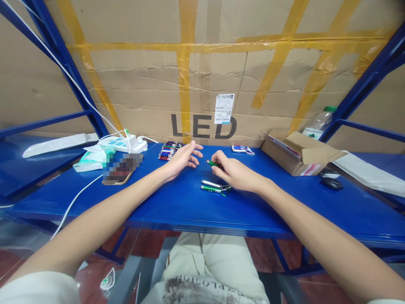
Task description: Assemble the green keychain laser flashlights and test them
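My right hand [228,169] is closed around a small green keychain flashlight [209,162], whose end sticks out past the fingers to the left. Below that hand, a silver flashlight [211,184] and another green flashlight [210,189] lie side by side on the blue table, clips toward the right. My left hand [186,159] is open, fingers apart and empty. Just beside it, partly covered by the hand, is a stack of several flashlights [166,151] in mixed colours. A smaller group of flashlights [239,149] with a clip lies farther back, right of centre.
A large taped cardboard box [142,93] stands behind the blue table [177,211]. On the left are a phone [122,169], a tissue pack [95,158] and a white power strip [136,145]. An open carton [299,154], a black mouse [331,183] and a bottle [321,120] are at right.
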Motion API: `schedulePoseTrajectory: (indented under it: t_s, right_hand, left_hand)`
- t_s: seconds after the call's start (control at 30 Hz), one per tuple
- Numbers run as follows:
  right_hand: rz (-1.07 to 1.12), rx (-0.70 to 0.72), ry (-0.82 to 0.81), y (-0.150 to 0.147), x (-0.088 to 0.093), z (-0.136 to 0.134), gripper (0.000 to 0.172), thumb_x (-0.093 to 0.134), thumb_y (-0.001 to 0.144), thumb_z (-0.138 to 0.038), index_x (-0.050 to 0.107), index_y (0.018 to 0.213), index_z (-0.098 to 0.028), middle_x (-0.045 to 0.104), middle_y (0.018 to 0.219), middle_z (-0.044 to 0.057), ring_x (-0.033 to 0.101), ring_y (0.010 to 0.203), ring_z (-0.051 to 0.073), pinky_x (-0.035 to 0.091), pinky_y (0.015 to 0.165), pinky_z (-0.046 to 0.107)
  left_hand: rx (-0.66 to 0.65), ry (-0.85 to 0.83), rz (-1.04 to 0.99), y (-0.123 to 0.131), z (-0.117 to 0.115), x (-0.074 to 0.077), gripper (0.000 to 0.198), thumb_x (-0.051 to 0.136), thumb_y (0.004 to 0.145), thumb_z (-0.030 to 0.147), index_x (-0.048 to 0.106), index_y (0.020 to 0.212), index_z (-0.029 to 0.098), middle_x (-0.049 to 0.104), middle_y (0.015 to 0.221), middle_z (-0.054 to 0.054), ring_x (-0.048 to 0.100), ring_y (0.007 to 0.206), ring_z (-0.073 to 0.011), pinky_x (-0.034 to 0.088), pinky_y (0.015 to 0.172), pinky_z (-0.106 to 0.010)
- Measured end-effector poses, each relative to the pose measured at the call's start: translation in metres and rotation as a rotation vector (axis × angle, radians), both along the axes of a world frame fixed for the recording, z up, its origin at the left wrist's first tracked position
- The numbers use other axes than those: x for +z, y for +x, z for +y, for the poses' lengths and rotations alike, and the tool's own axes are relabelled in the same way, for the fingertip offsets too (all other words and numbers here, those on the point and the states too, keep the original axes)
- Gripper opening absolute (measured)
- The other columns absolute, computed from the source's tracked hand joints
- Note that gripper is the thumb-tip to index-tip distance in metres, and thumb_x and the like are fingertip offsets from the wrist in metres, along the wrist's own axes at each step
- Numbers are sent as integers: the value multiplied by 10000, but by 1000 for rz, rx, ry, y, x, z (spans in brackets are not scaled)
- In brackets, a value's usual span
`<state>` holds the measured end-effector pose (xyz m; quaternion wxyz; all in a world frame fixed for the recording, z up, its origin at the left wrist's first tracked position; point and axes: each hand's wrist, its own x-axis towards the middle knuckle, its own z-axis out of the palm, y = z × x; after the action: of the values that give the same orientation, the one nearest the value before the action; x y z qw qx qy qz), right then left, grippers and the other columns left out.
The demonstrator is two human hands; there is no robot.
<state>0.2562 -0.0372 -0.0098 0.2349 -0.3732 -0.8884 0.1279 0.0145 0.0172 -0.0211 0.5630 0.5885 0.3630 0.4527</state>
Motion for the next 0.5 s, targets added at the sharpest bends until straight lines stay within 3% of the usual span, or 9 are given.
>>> schedulePoseTrajectory:
  t_s: [0.1, 0.27, 0.5]
  right_hand:
    - [-28, -6, -1, 0, 0, 0, 99, 449, 1116, -338, 467, 1160, -250, 668, 914, 19, 595, 732, 203, 442, 701, 336]
    - [-57, -21, 63, 0, -1, 1, 182, 416, 1139, -351, 536, 1211, -235, 740, 1088, 94, 697, 929, 254, 493, 813, 373]
    - [-22, -1, 97, -1, 5, -3, 186, 432, 1141, -342, 586, 1152, -240, 747, 1052, 76, 692, 909, 241, 491, 831, 361]
  left_hand:
    - [16, 21, -48, 0, -2, 3, 514, 586, 1081, 638, 731, 1212, 163, 740, 1042, -94, 670, 707, -130, 539, 643, -243]
    - [-95, 2, -156, -1, -8, 10, 633, 554, 1043, 745, 724, 1249, 171, 759, 1185, -140, 732, 900, -203, 581, 764, -293]
    - [-163, -24, -189, -2, -12, 14, 717, 469, 1045, 792, 714, 1281, 160, 747, 1329, -186, 745, 1091, -285, 598, 887, -372]
